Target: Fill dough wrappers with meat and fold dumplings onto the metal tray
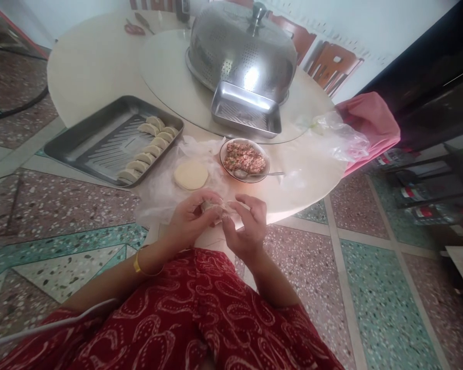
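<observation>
Held a pale, half-folded dough dumpling (215, 207) between both hands at the near edge of the round cream table (88, 67). Left hand (191, 218), gold bangle at the wrist, curled shut around the dumpling's left side; right hand (247, 226) pinched closed on its right edge, fingertips meeting. Just beyond, lay a stack of round pale dough wrappers (190, 175) on thin clear plastic. Beside it, right, stood a small bowl of pink minced filling (244, 158) with a metal spoon (254, 174). Left, held two rows of finished folded dumplings (148, 149) in a grey ridged metal tray (85, 141).
</observation>
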The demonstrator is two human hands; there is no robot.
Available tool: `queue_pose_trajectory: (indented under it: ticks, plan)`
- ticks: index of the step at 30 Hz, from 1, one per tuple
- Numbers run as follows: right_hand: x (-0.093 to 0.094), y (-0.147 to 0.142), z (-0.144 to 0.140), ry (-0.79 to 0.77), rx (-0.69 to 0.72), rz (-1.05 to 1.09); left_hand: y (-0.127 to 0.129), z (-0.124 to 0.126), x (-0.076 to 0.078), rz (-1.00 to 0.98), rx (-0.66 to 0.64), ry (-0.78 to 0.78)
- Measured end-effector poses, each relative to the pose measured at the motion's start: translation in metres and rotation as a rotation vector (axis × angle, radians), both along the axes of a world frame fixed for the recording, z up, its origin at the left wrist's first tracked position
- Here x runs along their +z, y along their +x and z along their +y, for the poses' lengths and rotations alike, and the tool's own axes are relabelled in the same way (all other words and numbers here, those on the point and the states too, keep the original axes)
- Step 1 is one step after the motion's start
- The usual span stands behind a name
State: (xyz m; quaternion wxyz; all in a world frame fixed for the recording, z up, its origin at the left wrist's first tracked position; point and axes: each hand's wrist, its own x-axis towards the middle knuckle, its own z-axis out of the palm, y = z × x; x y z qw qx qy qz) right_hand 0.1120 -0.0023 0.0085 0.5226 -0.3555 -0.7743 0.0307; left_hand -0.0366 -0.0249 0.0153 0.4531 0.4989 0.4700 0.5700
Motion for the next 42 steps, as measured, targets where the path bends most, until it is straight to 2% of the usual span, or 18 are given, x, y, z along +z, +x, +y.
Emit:
queue_pose_trajectory:
  ticks: [5,7,10,12,15,17,19,24,27,31,35,39,42]
  plan:
    - [-0.005,0.0,-0.001,-0.045,-0.004,0.03,0.002,-0.001,0.002,-0.037,-0.043,-0.036]
    - [-0.008,0.002,-0.001,-0.158,0.029,0.084,0.002,-0.002,0.001,-0.049,-0.05,-0.058]
    - [-0.011,0.003,0.003,-0.591,0.213,0.438,0.001,-0.002,-0.001,0.004,-0.072,-0.081]
    - [-0.011,0.0,0.006,-0.92,0.383,0.709,-0.001,-0.002,-0.001,0.131,-0.124,-0.013]
    - [-0.006,-0.009,0.008,-1.41,0.677,1.054,-0.003,0.001,0.003,0.432,-0.238,0.243]
    - [-0.001,-0.015,0.008,-1.597,0.828,1.276,-0.005,0.004,0.008,0.615,-0.287,0.417]
    - [0.003,-0.019,0.007,-1.609,0.872,1.384,-0.006,0.007,0.014,0.742,-0.298,0.531]
    - [0.008,-0.018,0.006,-1.653,0.93,1.456,-0.011,0.017,0.024,0.9,-0.356,0.679]
    - [0.006,-0.015,0.007,-1.679,0.944,1.479,-0.012,0.021,0.024,0.941,-0.385,0.768]
    - [0.002,-0.014,0.007,-1.706,0.953,1.512,-0.012,0.022,0.017,0.943,-0.338,0.86]
    - [0.0,-0.015,0.007,-1.739,0.944,1.57,-0.012,0.022,0.015,0.961,-0.317,0.862]
    - [0.004,-0.015,0.005,-1.707,0.982,1.575,-0.012,0.023,0.017,0.944,-0.374,0.804]
    - [0.011,-0.016,0.004,-1.721,0.965,1.592,-0.011,0.025,0.017,0.943,-0.41,0.818]
